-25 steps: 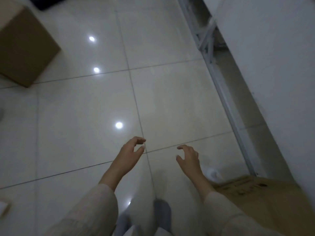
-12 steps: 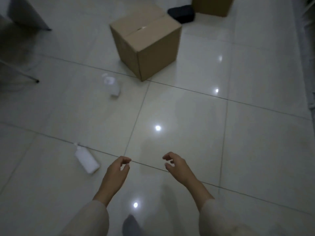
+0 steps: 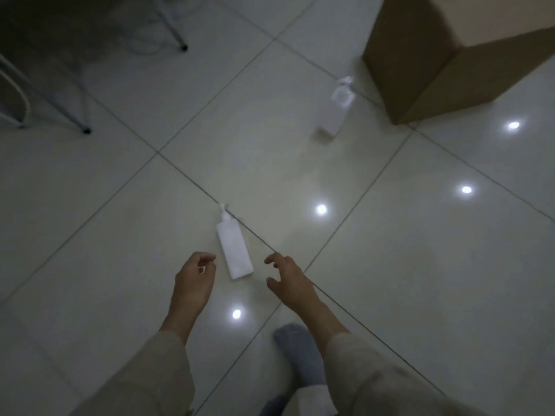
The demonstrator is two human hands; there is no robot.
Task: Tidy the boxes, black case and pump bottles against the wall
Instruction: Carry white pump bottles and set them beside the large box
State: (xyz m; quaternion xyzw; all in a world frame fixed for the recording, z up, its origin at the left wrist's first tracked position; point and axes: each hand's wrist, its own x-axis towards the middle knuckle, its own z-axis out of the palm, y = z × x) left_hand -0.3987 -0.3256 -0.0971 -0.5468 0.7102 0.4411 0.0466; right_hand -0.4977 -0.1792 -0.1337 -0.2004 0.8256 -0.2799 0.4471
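Glossy tile floor (image 3: pixel 390 265), dim. White pump bottle (image 3: pixel 235 253) lies flat between left hand (image 3: pixel 193 283) and right hand (image 3: pixel 289 283), both grips open, empty. Step: bottle pickup. Next: reach down, close around body.

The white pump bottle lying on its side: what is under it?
Only glossy floor tile; the white pump bottle lies flat beside a grout line, its pump pointing away. Both hands, left and right, hover open either side, covering nothing.
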